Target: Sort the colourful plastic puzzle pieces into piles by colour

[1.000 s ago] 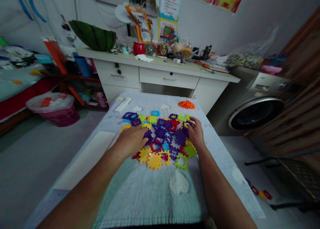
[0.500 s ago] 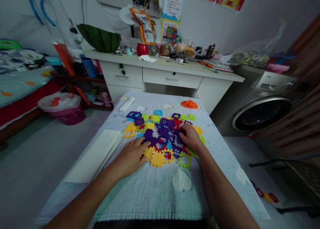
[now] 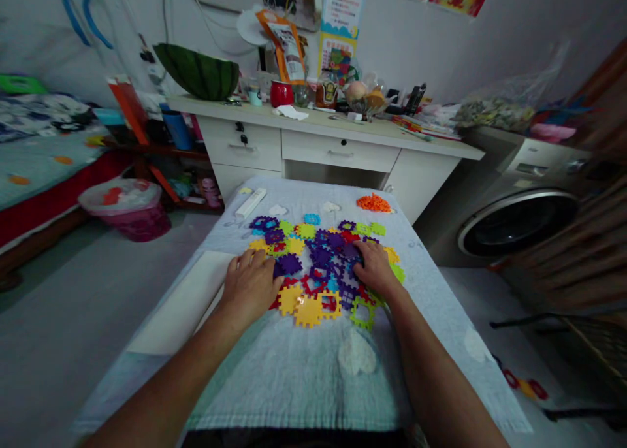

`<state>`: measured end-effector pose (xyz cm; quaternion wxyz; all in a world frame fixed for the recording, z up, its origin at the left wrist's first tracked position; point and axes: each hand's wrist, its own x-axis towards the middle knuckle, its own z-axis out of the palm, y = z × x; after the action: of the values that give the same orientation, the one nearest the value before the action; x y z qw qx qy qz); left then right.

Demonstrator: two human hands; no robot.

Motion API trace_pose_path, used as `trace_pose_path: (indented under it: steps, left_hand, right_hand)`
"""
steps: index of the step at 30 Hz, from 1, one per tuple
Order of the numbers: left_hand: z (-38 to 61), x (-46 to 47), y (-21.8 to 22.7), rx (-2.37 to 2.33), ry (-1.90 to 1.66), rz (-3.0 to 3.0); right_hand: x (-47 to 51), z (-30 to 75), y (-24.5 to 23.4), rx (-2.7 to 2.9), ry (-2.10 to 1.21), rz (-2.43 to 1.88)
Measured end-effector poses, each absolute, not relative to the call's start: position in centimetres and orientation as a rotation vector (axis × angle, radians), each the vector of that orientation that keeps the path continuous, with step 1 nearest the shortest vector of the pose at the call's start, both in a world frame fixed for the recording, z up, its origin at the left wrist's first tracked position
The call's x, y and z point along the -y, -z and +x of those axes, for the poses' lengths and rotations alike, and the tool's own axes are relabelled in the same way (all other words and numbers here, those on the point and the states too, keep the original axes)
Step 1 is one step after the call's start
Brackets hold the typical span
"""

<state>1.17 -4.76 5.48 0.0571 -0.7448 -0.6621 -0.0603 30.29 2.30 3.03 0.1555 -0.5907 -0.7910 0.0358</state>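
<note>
A spread of flat, toothed plastic puzzle tiles in purple, yellow, green, red and blue lies on a pale blue towel over a small table. My left hand rests palm down at the left edge of the tiles, fingers stretched out flat near a purple tile. My right hand lies on the right side of the spread with fingers curled over purple tiles; what the fingertips grip is hidden. A separate orange heap of tiles sits at the far right corner.
A white flat board lies along the table's left side, a white bar at the far left. Behind stands a white desk with a watermelon half and clutter. A washing machine stands right, a pink bin left.
My left hand slid left and back off the yellow tiles to the spread's left edge. My right hand pulled nearer, then settled on the purple tiles. The camera shifted slightly.
</note>
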Motion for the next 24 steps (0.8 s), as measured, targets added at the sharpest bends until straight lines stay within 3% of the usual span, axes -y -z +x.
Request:
trace_pose_path:
  steps: [8,24]
  left_hand:
    - [4.6,4.8,-5.3,1.665,0.4,-2.543]
    - [9.4,0.6,-3.9,1.596,0.395,-2.675]
  right_hand:
    - [-2.7,30.0,-3.0,2.017,-0.073,-1.365]
    - [-2.5,30.0,-2.4,2.224,-0.054,-1.429]
